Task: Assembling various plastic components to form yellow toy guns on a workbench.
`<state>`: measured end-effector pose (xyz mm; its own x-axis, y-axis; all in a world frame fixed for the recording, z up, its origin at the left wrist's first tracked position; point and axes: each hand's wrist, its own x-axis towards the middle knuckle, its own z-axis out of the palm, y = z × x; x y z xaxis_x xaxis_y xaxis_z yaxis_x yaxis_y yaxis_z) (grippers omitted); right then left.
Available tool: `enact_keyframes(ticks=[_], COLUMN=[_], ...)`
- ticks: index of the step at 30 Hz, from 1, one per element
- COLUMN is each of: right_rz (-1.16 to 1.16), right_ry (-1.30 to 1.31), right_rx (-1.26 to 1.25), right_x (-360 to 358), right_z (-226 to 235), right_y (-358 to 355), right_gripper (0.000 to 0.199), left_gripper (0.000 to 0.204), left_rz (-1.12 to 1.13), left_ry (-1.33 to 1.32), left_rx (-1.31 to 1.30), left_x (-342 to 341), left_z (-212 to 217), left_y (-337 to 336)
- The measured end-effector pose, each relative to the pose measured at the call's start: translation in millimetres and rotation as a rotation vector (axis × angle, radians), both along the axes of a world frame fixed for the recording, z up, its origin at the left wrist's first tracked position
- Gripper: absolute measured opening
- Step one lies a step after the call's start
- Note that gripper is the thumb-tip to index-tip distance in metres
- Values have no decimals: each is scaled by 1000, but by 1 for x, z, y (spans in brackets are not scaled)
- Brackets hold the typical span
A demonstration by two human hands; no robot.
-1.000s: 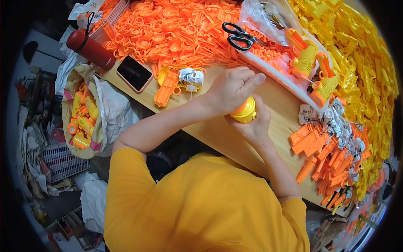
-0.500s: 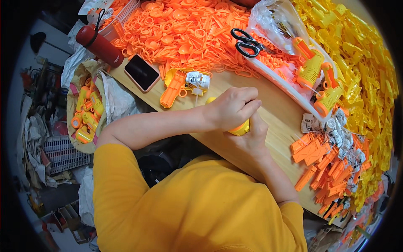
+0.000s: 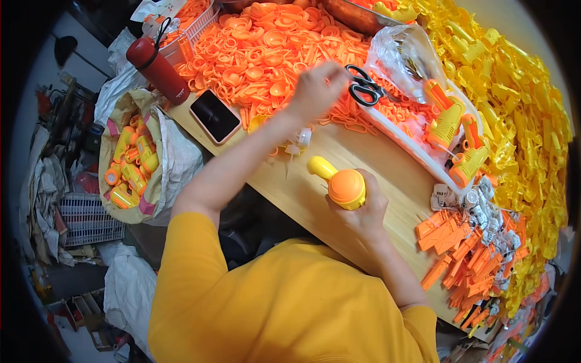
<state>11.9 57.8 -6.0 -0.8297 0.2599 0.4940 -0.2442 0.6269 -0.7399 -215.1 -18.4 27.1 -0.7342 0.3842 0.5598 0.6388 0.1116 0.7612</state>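
Observation:
My right hand [image 3: 370,209] is closed round a yellow toy shaped like a hair dryer [image 3: 347,189]. Its domed orange end faces up and its yellow handle points to the upper left. My left hand [image 3: 318,88] is over the near edge of a heap of loose orange plastic rings and caps [image 3: 266,48]. Motion smears its fingers, so I cannot see whether they hold anything. Beneath my left forearm lies a part-built toy with a white mechanism [image 3: 298,140], mostly hidden by the arm.
A phone [image 3: 215,117] and red bottle [image 3: 158,71] sit at the left, beside a bag of finished-looking toys [image 3: 130,160]. Black scissors [image 3: 365,86] lie by a white tray [image 3: 417,145]. Orange strips [image 3: 445,233], white mechanisms [image 3: 478,202] and yellow shells [image 3: 514,121] fill the right.
My left hand has left the top of the toy and moved up and left to the orange heap. The toy stays in my right hand, its orange end now uncovered.

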Motion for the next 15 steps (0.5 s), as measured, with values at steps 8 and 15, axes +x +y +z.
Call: enact_keyframes(ticks=[8, 15], right_rz=[-41, -39], right_ry=[-21, -37], right_rx=[5, -76], right_x=[-1, 1], right_z=[-1, 0], right_y=[-2, 1], right_gripper=[56, 57], left_gripper=[15, 17], left_rz=[417, 337], left_ry=[390, 159], left_rx=[-613, -360], left_x=[-177, -132], left_z=[-32, 3], left_y=[-31, -36])
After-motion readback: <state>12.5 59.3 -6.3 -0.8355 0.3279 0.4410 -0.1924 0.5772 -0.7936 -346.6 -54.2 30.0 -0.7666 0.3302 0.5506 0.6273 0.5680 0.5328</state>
